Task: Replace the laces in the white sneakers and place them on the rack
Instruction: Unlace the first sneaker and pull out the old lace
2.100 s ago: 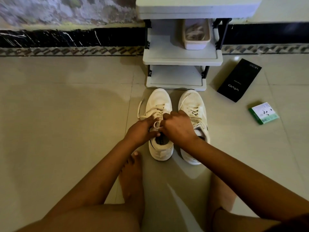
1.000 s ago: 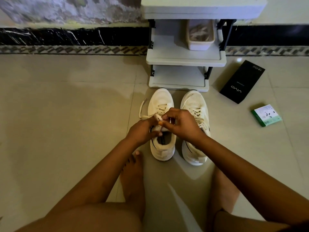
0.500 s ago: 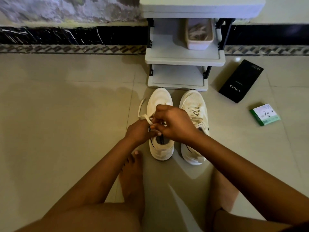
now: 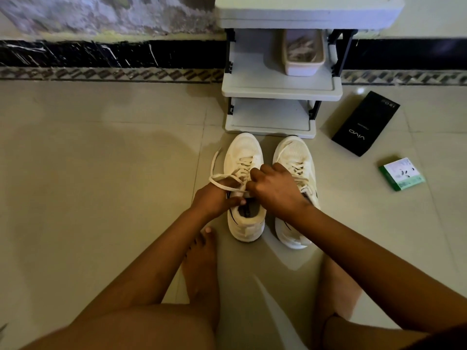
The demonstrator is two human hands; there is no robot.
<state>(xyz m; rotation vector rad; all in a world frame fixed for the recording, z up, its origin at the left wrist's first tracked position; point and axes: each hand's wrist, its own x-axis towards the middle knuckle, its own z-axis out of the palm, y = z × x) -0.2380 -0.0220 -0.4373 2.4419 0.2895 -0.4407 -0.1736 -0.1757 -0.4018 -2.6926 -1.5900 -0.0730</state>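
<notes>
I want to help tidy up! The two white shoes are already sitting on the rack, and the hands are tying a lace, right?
Not quite. The head view shows both white shoes on the floor in front of the rack, not on it. The rest holds: the left hand and right hand are working the lace of the left shoe.

The floor [image 4: 101,198] is made of pale beige tiles with thin joints. On it stands a grey rack [image 4: 280,89] against the wall, and a small tub [image 4: 303,59] sits on its middle shelf. Two white sneakers [image 4: 243,157] stand side by side on the floor, with their toes just in front of the rack. To the right of them lies a black box [image 4: 366,122], flat, and nearer the camera a small green and white box [image 4: 401,174]. Two bare feet [image 4: 199,269] also rest on the tiles.
</notes>
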